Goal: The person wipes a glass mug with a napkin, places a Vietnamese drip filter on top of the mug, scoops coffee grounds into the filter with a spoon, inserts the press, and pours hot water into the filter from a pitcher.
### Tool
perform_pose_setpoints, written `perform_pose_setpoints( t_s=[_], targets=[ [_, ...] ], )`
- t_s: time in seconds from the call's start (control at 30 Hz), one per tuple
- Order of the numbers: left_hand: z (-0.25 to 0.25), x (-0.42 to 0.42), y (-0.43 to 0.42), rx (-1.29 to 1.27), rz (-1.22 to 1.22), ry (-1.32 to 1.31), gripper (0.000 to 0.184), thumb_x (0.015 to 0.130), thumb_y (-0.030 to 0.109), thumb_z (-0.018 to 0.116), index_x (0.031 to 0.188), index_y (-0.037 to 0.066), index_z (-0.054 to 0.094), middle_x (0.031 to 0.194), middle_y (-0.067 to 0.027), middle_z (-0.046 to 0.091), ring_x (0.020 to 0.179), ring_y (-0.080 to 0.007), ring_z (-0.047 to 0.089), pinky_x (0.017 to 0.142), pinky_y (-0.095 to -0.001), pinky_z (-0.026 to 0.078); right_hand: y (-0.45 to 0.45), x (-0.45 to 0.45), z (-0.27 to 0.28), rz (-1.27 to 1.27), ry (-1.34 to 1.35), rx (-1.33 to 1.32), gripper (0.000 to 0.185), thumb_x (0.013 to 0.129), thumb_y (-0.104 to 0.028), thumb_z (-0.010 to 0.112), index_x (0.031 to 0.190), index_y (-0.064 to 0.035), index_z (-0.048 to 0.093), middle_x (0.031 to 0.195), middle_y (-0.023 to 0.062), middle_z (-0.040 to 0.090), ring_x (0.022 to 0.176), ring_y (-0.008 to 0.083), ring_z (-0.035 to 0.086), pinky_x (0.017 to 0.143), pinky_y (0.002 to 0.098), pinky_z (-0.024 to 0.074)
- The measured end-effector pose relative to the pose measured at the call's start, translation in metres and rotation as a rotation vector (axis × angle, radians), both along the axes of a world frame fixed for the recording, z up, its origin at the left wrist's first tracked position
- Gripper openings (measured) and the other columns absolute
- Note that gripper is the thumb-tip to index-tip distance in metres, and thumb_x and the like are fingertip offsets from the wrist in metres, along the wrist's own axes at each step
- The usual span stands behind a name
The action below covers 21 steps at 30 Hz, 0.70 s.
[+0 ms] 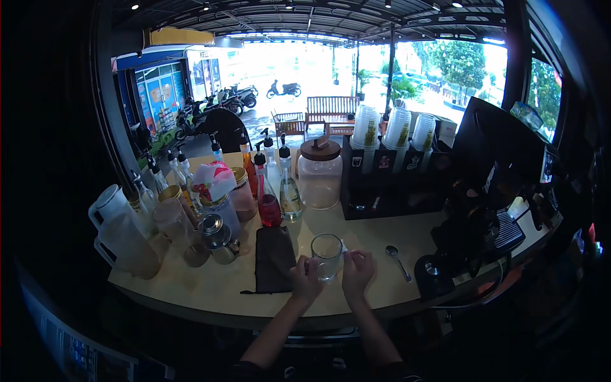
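Note:
A clear glass mug (326, 245) stands upright on the counter between my two hands, with no visible contents. My left hand (306, 281) is at its lower left side, fingers curled in; whether it touches the glass or pinches something small is unclear. On the other side, my right hand (358, 272) has its fingers drawn together close to the rim. A small whitish bit shows by those fingertips, too small to name. Left of the mug lies a dark folded cloth or pouch (274, 258). A metal spoon (399, 263) rests to the right of my right hand.
Pump-top syrup bottles (270, 200), jars and plastic pitchers (126, 245) crowd the counter's left. A wooden-lidded jar (319, 175) stands behind the mug. Stacked plastic cups (365, 127) sit in a black holder (394, 184). Dark equipment (484, 223) occupies the right, near the counter's edge (229, 315).

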<state>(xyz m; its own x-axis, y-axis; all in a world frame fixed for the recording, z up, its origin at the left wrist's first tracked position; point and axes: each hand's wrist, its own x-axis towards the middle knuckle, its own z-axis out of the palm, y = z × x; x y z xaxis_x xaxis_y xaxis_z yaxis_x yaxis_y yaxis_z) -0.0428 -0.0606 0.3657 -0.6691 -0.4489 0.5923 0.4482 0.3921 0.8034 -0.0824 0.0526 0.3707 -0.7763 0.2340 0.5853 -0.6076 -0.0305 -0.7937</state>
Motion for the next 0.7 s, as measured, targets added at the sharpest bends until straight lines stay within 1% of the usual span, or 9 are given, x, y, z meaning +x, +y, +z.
perform_pose_setpoints(
  t_s=[0.13, 0.23, 0.3, 0.4, 0.5, 0.53, 0.63, 0.67, 0.7],
  targets=[
    [0.019, 0.006, 0.014, 0.017, 0.037, -0.066, 0.036, 0.096, 0.030, 0.049, 0.075, 0.001, 0.044, 0.053, -0.0106, 0.049, 0.047, -0.0126, 0.048, 0.045, -0.0313, 0.037, -0.001, 0.013, 0.004, -0.090, 0.037, 0.017, 0.012, 0.085, 0.001, 0.063, 0.094, 0.0006, 0.055, 0.083, 0.0085, 0.063, 0.080, 0.0130, 0.063, 0.070, 0.0250, 0.0496],
    [0.037, 0.008, 0.024, -0.084, 0.034, -0.149, 0.034, 0.097, 0.029, 0.046, 0.078, 0.001, 0.046, 0.057, -0.0125, 0.052, 0.050, -0.0144, 0.053, 0.046, -0.0321, 0.038, 0.004, 0.011, 0.008, -0.248, 0.204, 0.215, 0.006, 0.084, 0.002, 0.063, 0.090, 0.0010, 0.060, 0.085, 0.0081, 0.065, 0.084, 0.0147, 0.065, 0.074, 0.0263, 0.0509],
    [0.046, 0.008, 0.030, 0.020, -0.056, -0.140, 0.033, 0.098, 0.029, 0.045, 0.083, 0.000, 0.049, 0.059, -0.0130, 0.053, 0.053, -0.0156, 0.054, 0.048, -0.0336, 0.039, 0.005, 0.006, 0.005, -0.229, 0.243, 0.224, 0.012, 0.080, 0.000, 0.067, 0.092, -0.0012, 0.062, 0.097, 0.0144, 0.068, 0.091, 0.0239, 0.067, 0.080, 0.0343, 0.0532],
    [0.066, 0.009, 0.040, 0.024, -0.121, -0.111, 0.031, 0.098, 0.027, 0.044, 0.086, -0.001, 0.052, 0.059, -0.0128, 0.053, 0.052, -0.0169, 0.053, 0.049, -0.0350, 0.039, 0.006, 0.020, 0.018, -0.125, 0.398, 0.261, 0.010, 0.080, 0.000, 0.067, 0.089, -0.0026, 0.064, 0.097, 0.0133, 0.067, 0.090, 0.0248, 0.067, 0.079, 0.0338, 0.0530],
    [0.073, 0.012, 0.022, -0.070, -0.125, -0.189, 0.030, 0.098, 0.026, 0.043, 0.089, -0.001, 0.053, 0.061, -0.0137, 0.054, 0.052, -0.0200, 0.053, 0.050, -0.0351, 0.040, 0.019, 0.027, 0.029, -0.129, 0.336, 0.285, 0.010, 0.079, 0.000, 0.067, 0.088, -0.0041, 0.064, 0.093, 0.0113, 0.066, 0.089, 0.0242, 0.064, 0.079, 0.0338, 0.0515],
    [0.076, 0.014, 0.017, -0.093, -0.107, -0.222, 0.032, 0.096, 0.028, 0.047, 0.085, -0.001, 0.056, 0.061, -0.0138, 0.057, 0.053, -0.0227, 0.057, 0.049, -0.0349, 0.040, 0.030, 0.024, 0.041, -0.256, 0.366, 0.346, 0.008, 0.080, -0.001, 0.066, 0.087, -0.0037, 0.064, 0.087, 0.0092, 0.065, 0.087, 0.0239, 0.061, 0.078, 0.0339, 0.0493],
    [0.089, 0.025, 0.012, -0.243, -0.108, -0.249, 0.034, 0.092, 0.032, 0.054, 0.081, 0.000, 0.059, 0.058, -0.0125, 0.057, 0.052, -0.0221, 0.060, 0.049, -0.0349, 0.041, 0.048, 0.004, 0.062, -0.336, 0.150, 0.169, 0.003, 0.081, 0.000, 0.064, 0.082, -0.0035, 0.063, 0.086, 0.0087, 0.064, 0.089, 0.0254, 0.059, 0.078, 0.0357, 0.0476],
    [0.090, 0.026, 0.014, -0.244, -0.110, -0.249, 0.034, 0.092, 0.032, 0.054, 0.081, 0.000, 0.059, 0.058, -0.0125, 0.057, 0.052, -0.0221, 0.060, 0.049, -0.0349, 0.041, 0.054, 0.004, 0.079, -0.329, 0.374, 0.345, 0.007, 0.085, -0.001, 0.061, 0.092, -0.0028, 0.059, 0.086, 0.0081, 0.064, 0.086, 0.0208, 0.061, 0.075, 0.0321, 0.0478],
    [0.091, 0.027, 0.015, -0.272, -0.106, -0.245, 0.034, 0.091, 0.032, 0.057, 0.081, 0.000, 0.061, 0.056, -0.0101, 0.055, 0.051, -0.0148, 0.054, 0.048, -0.0318, 0.040, 0.055, 0.011, 0.083, -0.330, 0.374, 0.345, 0.007, 0.085, -0.001, 0.061, 0.092, -0.0028, 0.059, 0.086, 0.0081, 0.064, 0.086, 0.0208, 0.061, 0.075, 0.0321, 0.0478]
  ],
)
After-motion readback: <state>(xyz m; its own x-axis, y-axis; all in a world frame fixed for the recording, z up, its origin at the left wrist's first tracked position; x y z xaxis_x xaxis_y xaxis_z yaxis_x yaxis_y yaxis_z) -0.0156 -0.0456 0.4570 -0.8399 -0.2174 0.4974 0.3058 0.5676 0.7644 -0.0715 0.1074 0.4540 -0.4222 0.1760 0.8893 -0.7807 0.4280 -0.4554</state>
